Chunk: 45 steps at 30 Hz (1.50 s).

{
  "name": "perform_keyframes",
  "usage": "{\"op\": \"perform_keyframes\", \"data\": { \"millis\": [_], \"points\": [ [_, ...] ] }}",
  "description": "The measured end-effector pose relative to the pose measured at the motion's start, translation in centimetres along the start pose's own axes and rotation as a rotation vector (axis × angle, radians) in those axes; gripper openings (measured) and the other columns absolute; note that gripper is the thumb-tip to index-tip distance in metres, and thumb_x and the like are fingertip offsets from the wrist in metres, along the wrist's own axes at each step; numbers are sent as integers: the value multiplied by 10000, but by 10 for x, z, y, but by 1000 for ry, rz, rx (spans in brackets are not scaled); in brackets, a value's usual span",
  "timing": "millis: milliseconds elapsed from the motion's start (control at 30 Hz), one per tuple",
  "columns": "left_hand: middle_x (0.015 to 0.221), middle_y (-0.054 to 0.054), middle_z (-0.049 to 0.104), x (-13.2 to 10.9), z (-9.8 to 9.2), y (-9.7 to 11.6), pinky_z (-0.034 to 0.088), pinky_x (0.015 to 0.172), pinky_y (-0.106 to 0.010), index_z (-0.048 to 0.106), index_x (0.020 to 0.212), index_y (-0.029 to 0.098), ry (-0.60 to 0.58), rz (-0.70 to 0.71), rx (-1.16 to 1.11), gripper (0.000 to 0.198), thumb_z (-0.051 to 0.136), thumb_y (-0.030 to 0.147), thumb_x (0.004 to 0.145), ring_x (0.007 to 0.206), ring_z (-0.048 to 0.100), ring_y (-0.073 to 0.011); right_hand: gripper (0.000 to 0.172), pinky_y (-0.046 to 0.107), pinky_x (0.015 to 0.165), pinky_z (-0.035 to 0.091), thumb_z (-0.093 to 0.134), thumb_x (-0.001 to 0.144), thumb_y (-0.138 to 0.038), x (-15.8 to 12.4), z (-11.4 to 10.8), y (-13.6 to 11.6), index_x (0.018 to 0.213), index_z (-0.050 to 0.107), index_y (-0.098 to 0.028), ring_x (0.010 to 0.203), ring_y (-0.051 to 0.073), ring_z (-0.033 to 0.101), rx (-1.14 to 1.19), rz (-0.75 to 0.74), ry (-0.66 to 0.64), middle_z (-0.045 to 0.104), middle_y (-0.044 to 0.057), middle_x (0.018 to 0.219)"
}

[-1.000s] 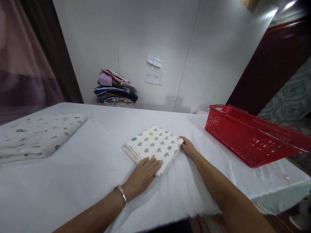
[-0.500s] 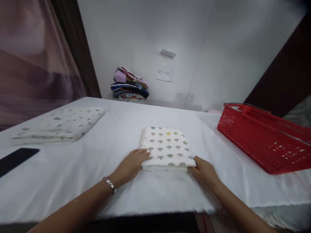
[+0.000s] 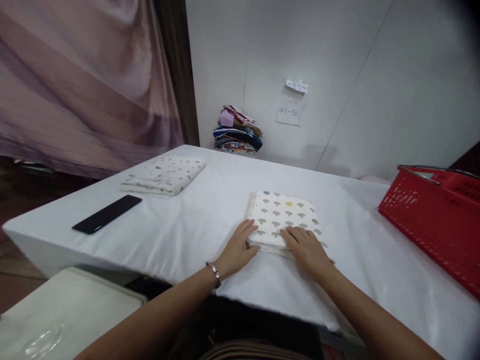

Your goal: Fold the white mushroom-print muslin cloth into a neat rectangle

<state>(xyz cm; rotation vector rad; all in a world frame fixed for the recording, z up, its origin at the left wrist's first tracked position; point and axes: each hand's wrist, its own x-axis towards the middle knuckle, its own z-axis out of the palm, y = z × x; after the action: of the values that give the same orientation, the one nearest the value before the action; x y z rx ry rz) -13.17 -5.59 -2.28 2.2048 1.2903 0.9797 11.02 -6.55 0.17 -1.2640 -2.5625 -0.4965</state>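
Observation:
A folded white cloth (image 3: 288,216) printed with grey mushrooms and a few coloured ones lies flat on the white-covered table. My left hand (image 3: 237,248), with a silver bracelet at the wrist, is at the cloth's left front corner. Its fingers touch the left edge, and the thumb is spread apart along the front. My right hand (image 3: 308,251) lies with fingers stretched out on top of the cloth near its front edge, covering part of the print there.
Another folded printed cloth (image 3: 167,174) lies at the back left, with a black phone-like slab (image 3: 107,214) in front. A red basket (image 3: 435,220) stands at right. Stacked fabrics (image 3: 238,131) sit behind the table (image 3: 210,220). A white lidded box (image 3: 71,310) is low at left.
My right hand has moved from the cloth's right front corner onto its top. My left hand's thumb now shows at the front corner. The view has swung left.

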Motion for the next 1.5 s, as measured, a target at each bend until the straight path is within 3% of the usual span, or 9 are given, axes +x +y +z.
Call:
{"op": "perform_keyframes", "data": {
  "millis": [167,333,433,633,1100,1300,1500],
  "points": [
    [1363,-83,390,4,13,7,308,1063,-445,498,1156,192,40,-64,51,420,599,250,752,1307,270,-226,373,329,724,354,411,847,-90,30,1,-20,1206,452,-183,892,214,467,-5,-68,-41,558,85,1029],
    [1317,-46,454,4,8,7,306,1065,-428,547,1117,217,5,-12,60,356,580,202,763,1292,289,-205,236,313,703,341,428,840,-87,29,1,-20,1021,536,-194,836,198,457,11,-59,-68,560,57,929],
    [1302,-22,468,1,8,6,312,1061,-416,557,1124,244,7,22,30,349,540,179,781,1282,301,-192,254,301,690,340,430,823,-67,23,1,-15,1003,542,-206,822,188,457,47,-34,-62,560,45,931],
    [1391,-48,351,0,9,7,298,1071,-382,490,1227,213,55,-88,-24,489,567,181,745,1285,293,-199,259,289,690,355,419,819,-71,24,-1,-12,994,553,-206,838,186,463,125,-8,-54,563,56,940],
    [1412,-28,332,-2,2,12,310,1060,-362,556,1172,228,2,-140,-30,463,512,138,720,1273,329,-213,325,294,698,344,422,807,-41,18,6,-15,1070,525,-201,853,186,462,90,-46,-65,557,52,968],
    [1361,-53,408,25,-7,8,368,1003,-327,497,1214,190,40,-323,-253,519,523,203,696,1189,437,-215,365,299,700,347,418,788,-19,18,7,-16,1088,523,-198,853,190,471,77,-40,-54,564,57,956],
    [1257,-49,519,57,-24,15,395,965,-336,510,1188,202,123,-472,-391,524,448,131,673,1157,472,-211,413,304,705,357,405,764,2,21,6,-19,1108,518,-197,844,193,473,76,-26,-100,566,62,962]
  ]
}}
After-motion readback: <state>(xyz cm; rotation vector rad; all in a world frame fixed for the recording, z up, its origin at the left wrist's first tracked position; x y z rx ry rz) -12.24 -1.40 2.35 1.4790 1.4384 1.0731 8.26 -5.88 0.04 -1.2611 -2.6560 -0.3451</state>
